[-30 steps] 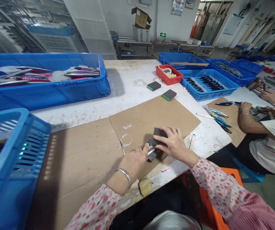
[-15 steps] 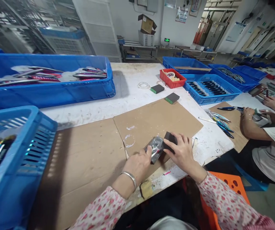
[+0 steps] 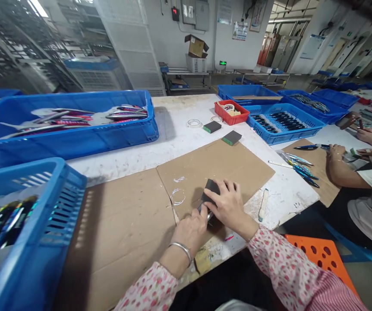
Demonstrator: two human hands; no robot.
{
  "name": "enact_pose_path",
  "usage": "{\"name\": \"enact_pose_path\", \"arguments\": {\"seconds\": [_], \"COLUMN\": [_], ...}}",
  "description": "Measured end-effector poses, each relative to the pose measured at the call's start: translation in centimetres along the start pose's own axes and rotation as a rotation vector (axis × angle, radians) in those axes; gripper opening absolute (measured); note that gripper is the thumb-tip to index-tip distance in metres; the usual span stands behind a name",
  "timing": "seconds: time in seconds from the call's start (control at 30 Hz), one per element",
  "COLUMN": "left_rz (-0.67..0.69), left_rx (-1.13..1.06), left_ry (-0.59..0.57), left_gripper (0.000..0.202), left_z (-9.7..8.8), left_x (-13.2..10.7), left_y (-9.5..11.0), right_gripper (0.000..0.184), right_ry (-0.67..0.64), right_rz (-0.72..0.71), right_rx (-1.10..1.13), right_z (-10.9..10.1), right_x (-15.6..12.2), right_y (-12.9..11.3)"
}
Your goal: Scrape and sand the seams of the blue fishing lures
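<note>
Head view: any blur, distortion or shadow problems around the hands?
Head view: hands sharp, the right hand on a dark block, the left hand beside it; wide-angle bending stretches the blue crate at lower left; a broad shadow darkens the cardboard beside that crate; the back racks are soft and hazy.

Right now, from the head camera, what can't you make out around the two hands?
Head view: the shiny piece is nearly all hidden between the left hand and right hand; its shape cannot be told.
The dark block has its near end covered by the right hand.
The near blue crate is cut by the left and bottom edges, its contents blurred.
What the co-worker's hands hold at the right edge is too small.
</note>
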State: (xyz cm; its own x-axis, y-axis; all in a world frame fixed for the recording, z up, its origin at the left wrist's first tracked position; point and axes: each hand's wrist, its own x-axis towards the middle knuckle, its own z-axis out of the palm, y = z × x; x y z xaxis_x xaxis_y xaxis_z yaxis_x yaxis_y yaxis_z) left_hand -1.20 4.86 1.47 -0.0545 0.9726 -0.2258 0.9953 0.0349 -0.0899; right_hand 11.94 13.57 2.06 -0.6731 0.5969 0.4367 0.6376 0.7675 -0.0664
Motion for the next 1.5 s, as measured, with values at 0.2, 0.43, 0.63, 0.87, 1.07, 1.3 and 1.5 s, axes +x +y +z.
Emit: {"name": "enact_pose_path", "arguments": {"seconds": [0.2,0.43,0.63,0.87,1.07,1.3,1.5], "left_rz": [-0.03,0.002,0.001,-0.06,-0.028,-0.043,-0.017], "left_rx": [-0.124,-0.728,-0.984,-1.051,-1.162,-1.166,-1.239], "left_ry": [-0.042,-0.118,-0.114,-0.157,-0.17,-0.182,-0.18], "left_gripper": [0.048,0.051,0.042,0.047,0.048,0.05,0.046], "left_z": [-1.0,-0.7,0.1,0.0,-0.2,-0.2,-0.1], "left_x": [-0.3,-0.7,-0.2,-0.5,-0.5,-0.5,-0.4], "left_y": [-0.1,0.0,-0.5,-0.2,-0.5,-0.4,-0.7], "right_gripper": [0.03,0.031,0.032,0.032,0.034,0.033,0.033], "right_ry": [0.088,0.126,0.009,-0.008,0.024,0.05,0.049], "right_rz": [0.13,0.168,0.183,0.201,0.185,0.181,0.204], "right_rx": [0.054,0.227,0.196,0.115,0.177,0.147,0.101], "right_z": [0.6,0.9,1.0,1.5,1.3,1.5,1.4], "right_x": [0.5,-0.2,-0.8,0.5,-0.8,-1.1,-1.7], "right_y": [3.8,4.7,0.7,2.1,1.7,2.4,2.8]}}
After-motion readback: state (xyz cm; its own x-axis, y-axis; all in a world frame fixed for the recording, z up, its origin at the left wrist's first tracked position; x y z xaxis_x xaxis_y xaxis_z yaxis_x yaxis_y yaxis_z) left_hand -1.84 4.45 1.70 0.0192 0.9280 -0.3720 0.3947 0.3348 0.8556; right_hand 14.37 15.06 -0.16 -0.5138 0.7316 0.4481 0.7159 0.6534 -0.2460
